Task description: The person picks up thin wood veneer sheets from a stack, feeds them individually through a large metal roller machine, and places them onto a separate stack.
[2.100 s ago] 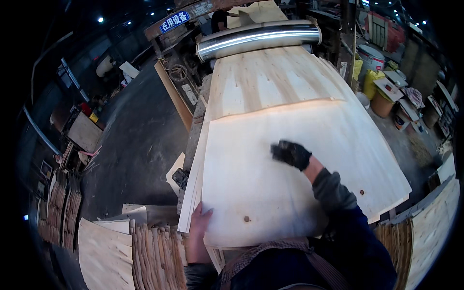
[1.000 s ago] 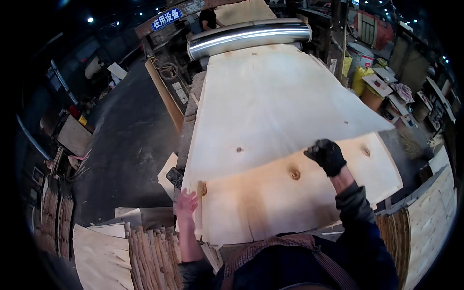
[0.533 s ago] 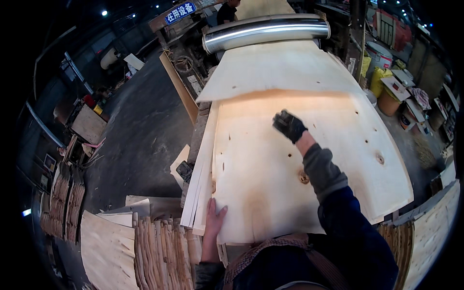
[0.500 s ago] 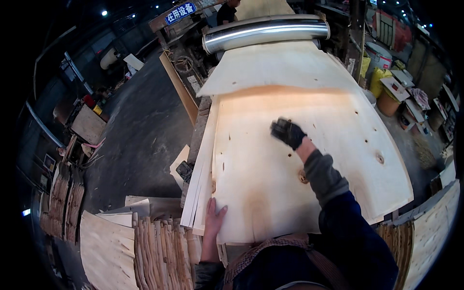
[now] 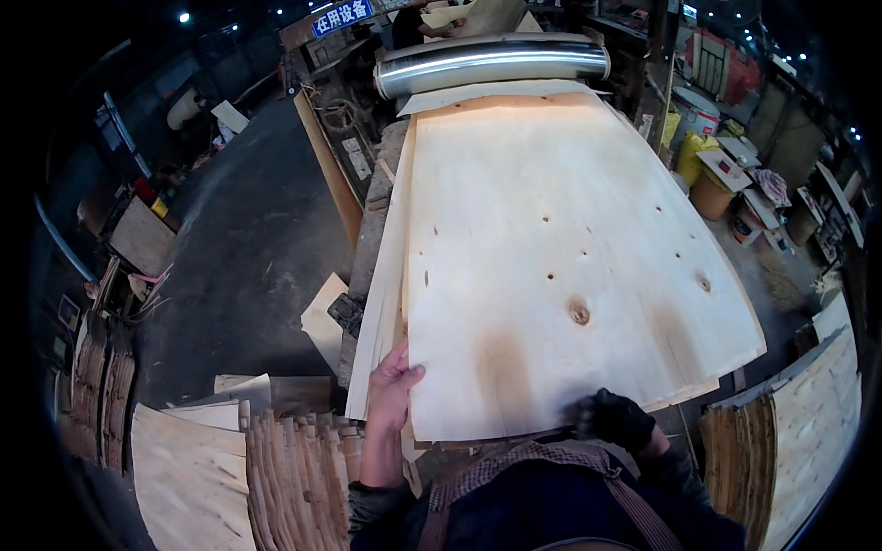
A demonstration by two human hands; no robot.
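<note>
A large pale wood veneer sheet [image 5: 514, 202] with brown knots and two dark stains lies before me on other sheets. My bare left hand [image 5: 390, 390] pinches its left edge near the front corner, thumb against the edge. My right hand [image 5: 617, 421], in a black glove, is at the front edge, close to my body. Motion smears its fingers, so I cannot make out whether they grip the sheet. The far end of the veneer reaches almost to a shiny metal roller [image 5: 496, 66], where another pale sheet [image 5: 441, 97] shows beneath.
Stacked veneer [image 5: 294, 468] stands at my lower left, and another stack [image 5: 790, 441] at lower right. A long board [image 5: 331, 174] leans beside the machine. Buckets and yellow bags [image 5: 695, 158] crowd the right side. Beyond the roller, a person [image 5: 418, 26] handles a sheet.
My gloved right hand has swept back from mid-sheet to the front edge. The upper sheet near the roller has moved away from me, baring more veneer. My left hand now pinches the edge.
</note>
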